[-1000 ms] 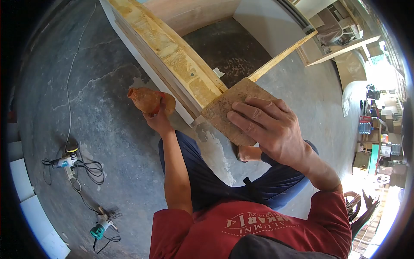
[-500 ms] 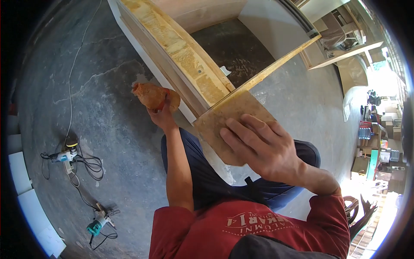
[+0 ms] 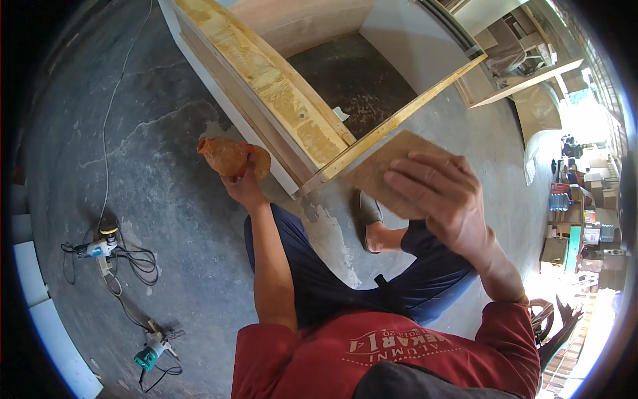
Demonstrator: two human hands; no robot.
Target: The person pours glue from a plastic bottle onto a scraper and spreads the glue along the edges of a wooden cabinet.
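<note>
My left hand [image 3: 246, 189] is wrapped round an orange, bottle-shaped container [image 3: 224, 157] with a crusted neck pointing left. It is held just left of the wooden cabinet frame [image 3: 266, 73], whose upper face carries a patchy yellow coating. My right hand [image 3: 442, 196] grips a flat brown piece of board [image 3: 392, 169], fingers on top and thumb hidden. The board is off the frame's near corner, close to the thin yellow-coated rail [image 3: 412, 112]. Both hands are above the floor, over my bent legs.
A polisher-like power tool [image 3: 98, 247] and a teal power tool [image 3: 147, 356] lie on the concrete floor [image 3: 193, 266] at left, with loose cords. White panels [image 3: 56, 339] lie along the left edge. Cluttered shelves [image 3: 585, 226] stand at right.
My right hand has lifted the board away from the frame's corner, up and to the right, uncovering the corner and my foot. The left hand with the orange container has shifted slightly left and down.
</note>
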